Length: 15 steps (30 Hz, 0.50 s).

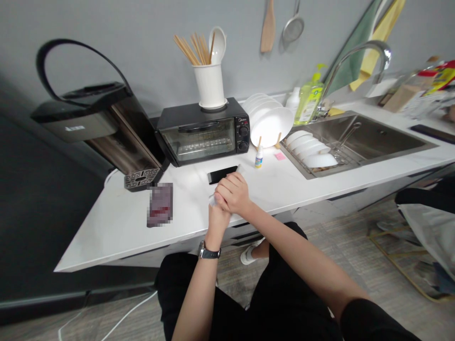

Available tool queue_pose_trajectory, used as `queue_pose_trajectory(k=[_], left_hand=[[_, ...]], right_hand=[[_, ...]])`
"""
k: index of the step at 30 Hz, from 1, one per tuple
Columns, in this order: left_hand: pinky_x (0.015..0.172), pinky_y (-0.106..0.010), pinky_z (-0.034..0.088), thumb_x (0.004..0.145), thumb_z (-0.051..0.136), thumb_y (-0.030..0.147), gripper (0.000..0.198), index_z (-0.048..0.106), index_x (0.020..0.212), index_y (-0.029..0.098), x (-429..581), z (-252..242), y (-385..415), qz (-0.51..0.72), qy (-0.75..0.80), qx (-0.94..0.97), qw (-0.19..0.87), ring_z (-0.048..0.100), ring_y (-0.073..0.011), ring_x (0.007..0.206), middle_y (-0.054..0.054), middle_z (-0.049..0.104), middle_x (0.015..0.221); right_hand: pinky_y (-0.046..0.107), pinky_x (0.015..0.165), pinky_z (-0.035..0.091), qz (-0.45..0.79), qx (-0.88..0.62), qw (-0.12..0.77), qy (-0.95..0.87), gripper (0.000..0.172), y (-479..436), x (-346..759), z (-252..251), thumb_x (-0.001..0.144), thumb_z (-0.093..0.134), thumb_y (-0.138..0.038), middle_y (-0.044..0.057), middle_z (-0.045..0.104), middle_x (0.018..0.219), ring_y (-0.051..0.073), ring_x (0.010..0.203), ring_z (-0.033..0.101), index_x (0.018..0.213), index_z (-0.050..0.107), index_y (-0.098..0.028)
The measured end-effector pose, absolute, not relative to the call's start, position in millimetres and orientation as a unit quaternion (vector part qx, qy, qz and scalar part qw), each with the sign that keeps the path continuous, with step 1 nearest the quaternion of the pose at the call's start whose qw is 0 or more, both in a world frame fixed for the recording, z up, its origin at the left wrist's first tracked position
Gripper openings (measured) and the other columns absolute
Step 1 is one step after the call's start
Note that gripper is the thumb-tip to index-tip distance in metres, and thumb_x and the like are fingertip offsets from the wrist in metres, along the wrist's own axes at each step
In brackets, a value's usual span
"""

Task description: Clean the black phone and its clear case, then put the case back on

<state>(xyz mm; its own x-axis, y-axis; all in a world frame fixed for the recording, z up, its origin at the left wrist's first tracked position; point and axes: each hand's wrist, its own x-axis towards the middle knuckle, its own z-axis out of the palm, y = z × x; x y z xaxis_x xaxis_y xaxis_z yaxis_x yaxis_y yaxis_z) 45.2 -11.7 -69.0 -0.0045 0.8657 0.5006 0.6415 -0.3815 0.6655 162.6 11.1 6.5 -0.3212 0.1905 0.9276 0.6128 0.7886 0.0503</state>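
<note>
My right hand (233, 193) is closed over the fingers of my left hand (218, 221), above the front part of the white counter. A pale bit of something (213, 200) shows at the side of the joined hands, and what it is stays hidden by the fingers. My left wrist wears a dark-strapped watch (209, 251). Just behind the hands lies a flat black rectangular thing (217, 175), with a small greyish end beside it. A small white bottle (259, 158) with a blue and yellow label stands farther back to the right.
A toaster oven (202, 135) carries a white utensil holder (209, 85). Left of it stands a tall black drink machine (117, 128); a blurred-out purple item (160, 206) lies in front. To the right are racked plates (272, 128), a pink note (280, 156) and the sink (387, 147).
</note>
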Motion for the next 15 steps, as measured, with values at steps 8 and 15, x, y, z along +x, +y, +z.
queue_pose_trajectory(k=[8,15], left_hand=[[0.061,-0.027,0.047,0.085,0.054,0.016,0.017,0.071,0.084,0.016,45,-58,-16,0.450,0.531,0.704,0.142,0.064,-0.0200,0.062,-0.009,0.072,0.067],[0.057,-0.025,0.040,0.093,0.051,0.024,0.025,0.063,0.072,0.019,49,-50,-21,0.465,0.525,0.688,0.186,0.049,-0.0142,0.056,-0.003,0.065,0.063]], right_hand=[[0.038,0.069,0.034,-0.101,-0.294,0.531,-0.788,0.039,22,163,24,0.105,0.042,-0.027,-0.001,0.045,0.062,0.018,0.065,0.041,0.066,0.043,-0.025],[0.032,0.060,0.032,0.163,-0.408,0.680,-0.586,0.047,13,142,21,0.112,0.038,-0.044,-0.004,0.036,0.064,0.015,0.063,0.040,0.070,0.029,-0.026]])
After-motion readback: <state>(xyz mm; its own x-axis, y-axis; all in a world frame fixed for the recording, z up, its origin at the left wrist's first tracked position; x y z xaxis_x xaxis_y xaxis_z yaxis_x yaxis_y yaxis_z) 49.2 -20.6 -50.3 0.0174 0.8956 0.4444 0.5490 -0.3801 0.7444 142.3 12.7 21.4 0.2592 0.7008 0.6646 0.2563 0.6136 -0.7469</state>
